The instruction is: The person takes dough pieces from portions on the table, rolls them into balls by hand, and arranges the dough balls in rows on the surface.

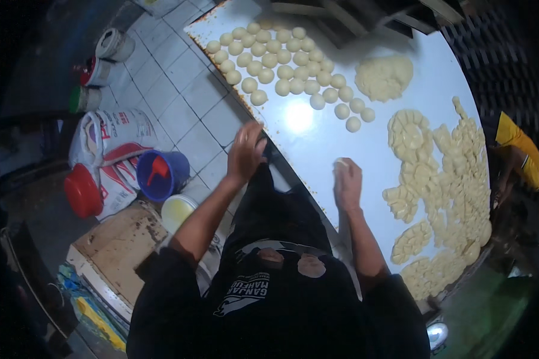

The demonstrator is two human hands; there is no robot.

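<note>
My right hand [348,184] is low over the white tabletop [308,158], its fingers curled round a small piece of pale dough; only a bit of the dough shows at the fingertips. By the table's left edge, my left hand [246,154] holds nothing, its thumb apart from the fingers. Beyond both hands lie many round dough balls [269,60] in loose rows. A large smooth lump of dough [384,78] rests to their right. Flattened, cut and dimpled dough [455,170] covers the right side of the table.
Left of the table, a tiled floor [179,116] holds white sacks [123,134], a blue bucket [176,167] with a red scoop [157,170], a red basin [82,190], a cardboard box [117,242] and lidded tubs [115,45]. Dark trays [341,18] overhang the table's far edge.
</note>
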